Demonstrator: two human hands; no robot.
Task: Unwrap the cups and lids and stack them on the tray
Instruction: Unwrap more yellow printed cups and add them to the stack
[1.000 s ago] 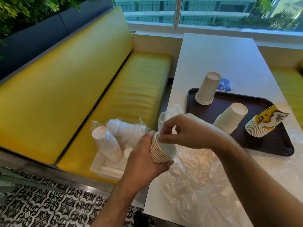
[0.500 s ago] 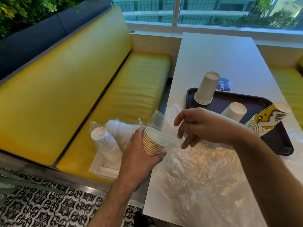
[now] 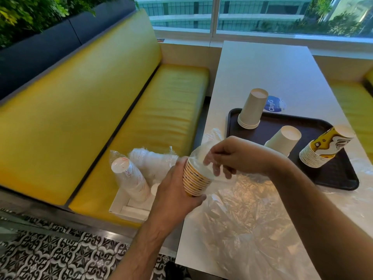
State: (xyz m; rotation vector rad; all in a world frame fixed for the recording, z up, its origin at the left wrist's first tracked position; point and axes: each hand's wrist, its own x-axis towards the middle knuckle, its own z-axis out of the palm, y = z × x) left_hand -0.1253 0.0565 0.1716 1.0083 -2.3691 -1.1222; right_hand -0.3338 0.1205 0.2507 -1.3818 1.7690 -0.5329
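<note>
Here our left hand grips a light, crushable cup stack left of the tray; our right hand pinches its slippery wrap. We'd hold the sides gently.

long white rectangular table | yellow padded bench on its left | daylit window behind | black-and-white patterned floor tiles below-left

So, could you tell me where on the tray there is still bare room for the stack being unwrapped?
The tray is bare along its near edge, in front of the printed stack, and between the two plain stacks. Its right side is crowded. The left hand grips the wrapped stack; the right hand is at its plastic.
</note>
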